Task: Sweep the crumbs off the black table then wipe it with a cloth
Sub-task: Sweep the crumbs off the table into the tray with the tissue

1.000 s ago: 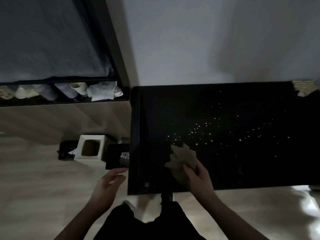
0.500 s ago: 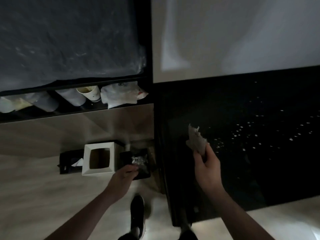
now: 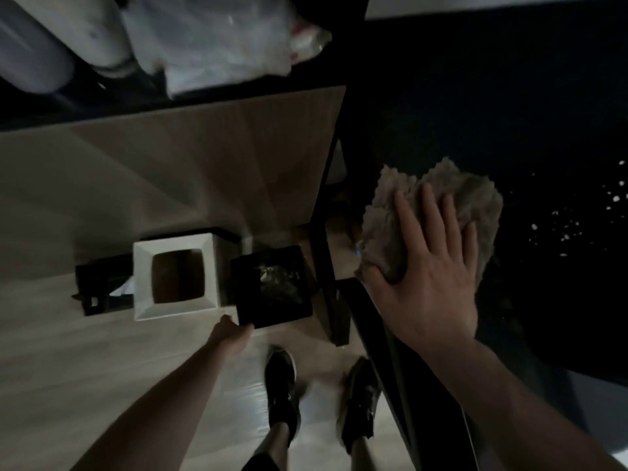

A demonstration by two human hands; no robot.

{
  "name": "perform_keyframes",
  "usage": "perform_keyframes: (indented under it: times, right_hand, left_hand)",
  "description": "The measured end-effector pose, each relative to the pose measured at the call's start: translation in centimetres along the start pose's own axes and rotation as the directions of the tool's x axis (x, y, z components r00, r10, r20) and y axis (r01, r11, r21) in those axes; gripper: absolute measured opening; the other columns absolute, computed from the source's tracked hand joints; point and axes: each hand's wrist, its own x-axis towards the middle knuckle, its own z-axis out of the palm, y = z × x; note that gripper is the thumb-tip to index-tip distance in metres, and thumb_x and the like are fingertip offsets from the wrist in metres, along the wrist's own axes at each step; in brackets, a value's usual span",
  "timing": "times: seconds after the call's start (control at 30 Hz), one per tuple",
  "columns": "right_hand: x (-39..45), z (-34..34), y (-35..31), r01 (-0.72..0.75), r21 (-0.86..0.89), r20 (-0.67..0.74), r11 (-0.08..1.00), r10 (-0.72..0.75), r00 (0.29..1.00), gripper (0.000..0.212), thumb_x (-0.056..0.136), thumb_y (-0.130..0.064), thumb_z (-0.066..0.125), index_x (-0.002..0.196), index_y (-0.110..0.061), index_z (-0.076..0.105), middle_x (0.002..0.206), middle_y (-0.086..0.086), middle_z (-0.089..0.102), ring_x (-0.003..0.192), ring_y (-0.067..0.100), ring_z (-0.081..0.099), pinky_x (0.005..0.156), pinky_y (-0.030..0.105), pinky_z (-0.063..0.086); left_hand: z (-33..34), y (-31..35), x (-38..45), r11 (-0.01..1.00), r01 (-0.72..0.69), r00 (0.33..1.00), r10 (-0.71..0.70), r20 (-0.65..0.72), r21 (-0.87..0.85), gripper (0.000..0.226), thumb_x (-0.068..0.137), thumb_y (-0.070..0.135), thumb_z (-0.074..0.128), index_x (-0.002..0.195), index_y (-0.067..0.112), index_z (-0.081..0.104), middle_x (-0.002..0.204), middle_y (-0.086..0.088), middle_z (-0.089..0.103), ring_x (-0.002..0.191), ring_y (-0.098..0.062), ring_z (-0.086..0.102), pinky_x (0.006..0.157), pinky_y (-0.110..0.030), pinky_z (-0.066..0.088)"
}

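A fluffy beige cloth lies on the black table near its left edge. My right hand presses flat on the cloth with fingers spread. White crumbs are scattered on the tabletop to the right of the cloth. Down on the floor, my left hand grips the near edge of a small black bin that has crumpled shiny waste inside. The bin stands just left of the table leg.
A white square bin stands left of the black one, with a low black stand beyond it. A shelf above holds white bags. My two black shoes stand on the pale wooden floor by the table's corner.
My view has dropped closer to the floor and table edge. My right hand went from holding the cloth up to pressing it flat on the table. My left hand closed on the black bin's edge.
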Motion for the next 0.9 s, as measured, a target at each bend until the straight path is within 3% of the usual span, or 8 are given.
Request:
perform_keyframes:
  times: [0.1, 0.2, 0.3, 0.4, 0.53, 0.63, 0.8, 0.9]
  right_hand:
    - [0.0, 0.4, 0.0, 0.012, -0.019, -0.003, 1.000, -0.012, 1.000, 0.093, 0.088, -0.064, 0.050, 0.164, -0.033, 0.006, 0.173, -0.002, -0.002, 0.159, 0.019, -0.009, 0.128, 0.055, 0.000]
    - [0.0, 0.7, 0.0, 0.013, -0.023, -0.012, 1.000, -0.013, 1.000, 0.095, 0.086, -0.064, 0.048, 0.164, -0.032, 0.004, 0.173, -0.005, -0.002, 0.159, 0.016, -0.009, 0.129, 0.053, 0.001]
    - [0.1, 1.0, 0.1, -0.002, -0.016, -0.030, 1.000, 0.001, 1.000, 0.101, 0.085, -0.065, 0.049, 0.165, -0.026, 0.002, 0.173, -0.008, -0.001, 0.159, 0.012, -0.008, 0.129, 0.051, 0.002]
    - [0.2, 1.1, 0.1, -0.013, -0.014, -0.040, 1.000, 0.013, 0.999, 0.105, 0.081, -0.067, 0.049, 0.165, -0.023, 0.003, 0.173, -0.010, 0.002, 0.159, 0.010, -0.006, 0.129, 0.051, 0.004]
    - [0.2, 1.5, 0.2, -0.011, -0.023, -0.059, 1.000, 0.009, 0.998, 0.110, 0.078, -0.067, 0.058, 0.165, -0.023, 0.006, 0.173, -0.010, 0.004, 0.159, 0.010, -0.003, 0.129, 0.051, 0.007]
    - [0.2, 1.4, 0.3, -0.002, -0.024, -0.062, 1.000, 0.000, 0.998, 0.110, 0.079, -0.068, 0.055, 0.164, -0.021, 0.004, 0.173, -0.007, 0.002, 0.159, 0.010, -0.005, 0.129, 0.050, 0.006]
    - [0.0, 0.8, 0.0, -0.044, -0.017, -0.036, 0.999, 0.043, 0.998, 0.115, 0.082, -0.072, 0.056, 0.164, -0.018, -0.003, 0.173, 0.004, -0.011, 0.158, 0.017, -0.017, 0.130, 0.047, 0.000]
    - [0.0, 0.4, -0.2, -0.064, -0.006, 0.002, 0.998, 0.064, 0.998, 0.114, 0.083, -0.072, 0.051, 0.164, -0.016, -0.007, 0.171, 0.007, -0.016, 0.157, 0.020, -0.021, 0.130, 0.045, -0.003]
  left_hand:
    - [1.9, -0.1, 4.2, 0.996, 0.083, 0.997, -0.083, 0.000, -0.022, 0.088, 0.092, 0.051, 0.062, 0.156, 0.001, 0.027, 0.151, -0.024, 0.047, 0.131, -0.041, 0.054, 0.094, -0.039, 0.047]
    - [3.3, 0.2, 8.1, 0.991, 0.085, 0.996, -0.087, -0.010, -0.104, 0.081, 0.077, 0.050, 0.071, 0.139, 0.001, 0.052, 0.129, -0.022, 0.064, 0.114, -0.040, 0.064, 0.095, -0.041, 0.053]
    - [4.4, 0.5, 11.9, 0.987, 0.076, 0.994, -0.086, -0.068, -0.145, 0.062, 0.084, 0.038, 0.072, 0.134, 0.003, 0.060, 0.128, -0.023, 0.066, 0.116, -0.040, 0.064, 0.099, -0.044, 0.052]
    - [4.6, 1.2, 12.9, 0.992, 0.067, 0.984, -0.082, -0.156, -0.103, 0.059, 0.091, 0.037, 0.066, 0.138, 0.003, 0.057, 0.133, -0.026, 0.063, 0.122, -0.043, 0.060, 0.102, -0.044, 0.049]
    - [4.7, 0.3, 14.4, 0.993, 0.053, 0.976, -0.028, -0.214, 0.109, 0.045, 0.100, 0.034, 0.056, 0.127, -0.001, 0.066, 0.124, -0.026, 0.068, 0.115, -0.041, 0.066, 0.093, -0.042, 0.054]
    - [5.5, 0.9, 13.3, 0.979, -0.025, 0.983, 0.060, -0.171, 0.201, 0.031, 0.092, 0.023, 0.063, 0.113, 0.002, 0.073, 0.110, -0.021, 0.074, 0.105, -0.037, 0.071, 0.081, -0.037, 0.057]
    - [4.8, 2.1, 7.1, 0.984, -0.083, 0.978, 0.111, -0.178, 0.159, 0.022, 0.085, 0.023, 0.065, 0.095, 0.007, 0.077, 0.091, -0.015, 0.078, 0.090, -0.035, 0.074, 0.077, -0.037, 0.061]
    - [2.4, 1.4, 1.7, 0.964, -0.109, 0.971, 0.155, -0.181, 0.241, 0.020, 0.090, 0.022, 0.061, 0.095, 0.008, 0.075, 0.095, -0.014, 0.077, 0.092, -0.033, 0.073, 0.069, -0.032, 0.054]
